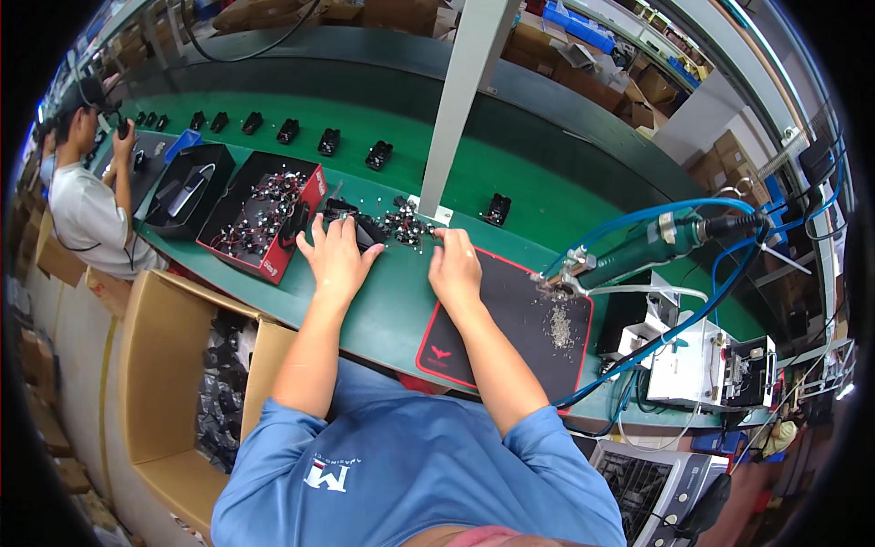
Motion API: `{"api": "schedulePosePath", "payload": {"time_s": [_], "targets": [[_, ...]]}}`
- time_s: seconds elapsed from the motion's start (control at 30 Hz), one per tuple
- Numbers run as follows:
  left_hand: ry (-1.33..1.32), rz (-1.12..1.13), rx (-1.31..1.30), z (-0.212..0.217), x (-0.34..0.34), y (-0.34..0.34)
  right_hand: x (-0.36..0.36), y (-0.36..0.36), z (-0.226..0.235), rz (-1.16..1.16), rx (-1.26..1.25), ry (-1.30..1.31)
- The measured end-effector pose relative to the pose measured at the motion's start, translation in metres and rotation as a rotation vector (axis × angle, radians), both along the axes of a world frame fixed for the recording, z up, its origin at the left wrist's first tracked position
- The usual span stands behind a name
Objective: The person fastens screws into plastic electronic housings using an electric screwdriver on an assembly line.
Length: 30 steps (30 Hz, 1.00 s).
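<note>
My left hand [335, 259] rests fingers apart on the green bench, its fingertips over some black plastic parts [366, 232]. The thumb points toward a pile of small wired components [406, 224], dark with whitish round bits and red wires. At the pile's right side, my right hand [456, 267] is closed, its fingers curled with the tips together. Whatever lies between those fingertips is too small to make out. Below the right hand is a black mat with a red border [465, 333].
A red-edged box of wired components [271, 260] and a black bin [169, 220] stand left. Small screws [560, 326] lie on the mat under a hanging green screwdriver [638, 251]. Several black units [379, 155] line the green conveyor. A cardboard carton [146, 383] is near-left; a co-worker [91, 205] stands beyond.
</note>
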<state>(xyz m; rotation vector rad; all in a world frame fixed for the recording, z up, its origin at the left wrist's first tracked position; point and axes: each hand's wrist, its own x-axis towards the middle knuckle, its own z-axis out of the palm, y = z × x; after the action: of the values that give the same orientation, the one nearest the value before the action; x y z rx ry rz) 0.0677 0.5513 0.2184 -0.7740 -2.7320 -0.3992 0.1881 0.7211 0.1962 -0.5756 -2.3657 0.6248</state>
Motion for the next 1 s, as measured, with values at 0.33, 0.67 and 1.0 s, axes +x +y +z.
{"api": "schedulePosePath", "payload": {"time_s": [0.33, 0.67, 1.0], "targets": [[-0.002, -0.024, 0.026, 0.0, -0.003, 0.005, -0.029, 0.016, -0.009, -0.126, -0.103, -0.108], [0.007, -0.299, 0.536, 0.0, 0.065, -0.035, -0.038, 0.015, -0.005, -0.119, -0.138, -0.121], [-0.12, -0.522, 0.535, -0.041, 0.087, -0.033, -0.007, 0.02, 0.007, -0.086, -0.009, -0.323]]}}
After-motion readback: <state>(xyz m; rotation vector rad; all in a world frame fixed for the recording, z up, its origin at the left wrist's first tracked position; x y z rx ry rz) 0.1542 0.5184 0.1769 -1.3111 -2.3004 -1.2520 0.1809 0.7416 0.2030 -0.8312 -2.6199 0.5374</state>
